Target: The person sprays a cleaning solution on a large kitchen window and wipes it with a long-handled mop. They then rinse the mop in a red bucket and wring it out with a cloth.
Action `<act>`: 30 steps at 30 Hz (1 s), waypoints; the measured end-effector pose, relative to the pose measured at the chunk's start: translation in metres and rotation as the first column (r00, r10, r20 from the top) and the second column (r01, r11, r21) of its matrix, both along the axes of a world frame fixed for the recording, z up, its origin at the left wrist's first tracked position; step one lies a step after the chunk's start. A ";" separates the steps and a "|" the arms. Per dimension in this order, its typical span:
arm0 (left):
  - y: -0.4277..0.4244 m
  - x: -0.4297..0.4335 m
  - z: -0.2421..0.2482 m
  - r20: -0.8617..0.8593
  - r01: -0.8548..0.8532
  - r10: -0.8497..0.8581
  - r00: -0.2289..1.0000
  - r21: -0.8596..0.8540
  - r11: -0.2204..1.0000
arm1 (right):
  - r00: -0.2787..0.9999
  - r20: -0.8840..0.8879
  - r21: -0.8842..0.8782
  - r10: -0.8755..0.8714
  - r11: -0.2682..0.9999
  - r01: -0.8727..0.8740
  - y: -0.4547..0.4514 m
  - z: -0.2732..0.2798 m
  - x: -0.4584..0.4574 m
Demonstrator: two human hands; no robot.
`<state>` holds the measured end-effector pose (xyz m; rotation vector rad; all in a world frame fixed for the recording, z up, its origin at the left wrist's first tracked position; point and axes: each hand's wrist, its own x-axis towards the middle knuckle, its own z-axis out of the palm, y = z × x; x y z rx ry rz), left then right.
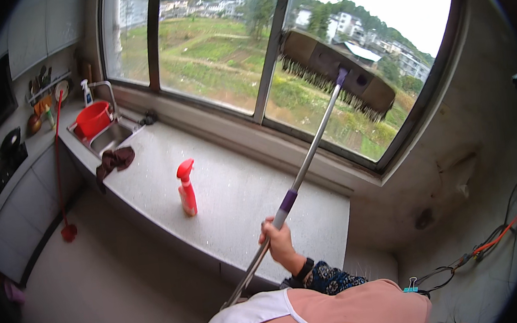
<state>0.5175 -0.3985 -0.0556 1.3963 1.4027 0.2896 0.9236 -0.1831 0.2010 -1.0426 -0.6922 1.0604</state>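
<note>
My right hand (278,241), with a dark band on its wrist, is closed around the grey pole (313,149) of a broad brush, just below the pole's purple collar. The pole slants up to the right. Its brush head (336,70), brown with pale bristles hanging down, is raised in front of the right window pane (366,20); whether it touches the glass cannot be told. The pole's lower end passes out of sight by the white-edged pink clothing. My left hand is not in view; a bit of skin at the bottom edge cannot be identified. A red spray bottle (187,189) stands on the grey countertop (228,187).
A dark cloth (116,161) hangs over the counter edge near the sink (111,138), which holds a red basin (94,117). A blue-and-white spray bottle (87,94) stands behind. A red-handled plunger (68,232) leans at the left counter. Cables (472,253) run along the right wall.
</note>
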 end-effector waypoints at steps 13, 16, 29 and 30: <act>0.093 0.071 0.053 0.091 -0.022 0.017 0.996 0.054 0.998 | 0.992 -0.106 -0.025 0.070 0.997 -0.073 -0.002 0.027 0.020; 0.106 0.100 0.071 0.165 -0.042 0.023 0.986 0.116 0.992 | 0.999 -0.008 0.111 0.038 0.993 -0.037 0.027 0.078 0.052; 0.252 0.214 0.269 0.425 0.180 -0.356 0.832 0.400 0.899 | 0.969 0.200 0.524 -0.146 0.851 0.020 0.159 0.382 0.162; 0.252 0.223 0.275 0.520 0.205 -0.352 0.778 0.320 0.925 | 0.963 0.200 0.518 -0.178 0.854 0.050 0.158 0.393 0.167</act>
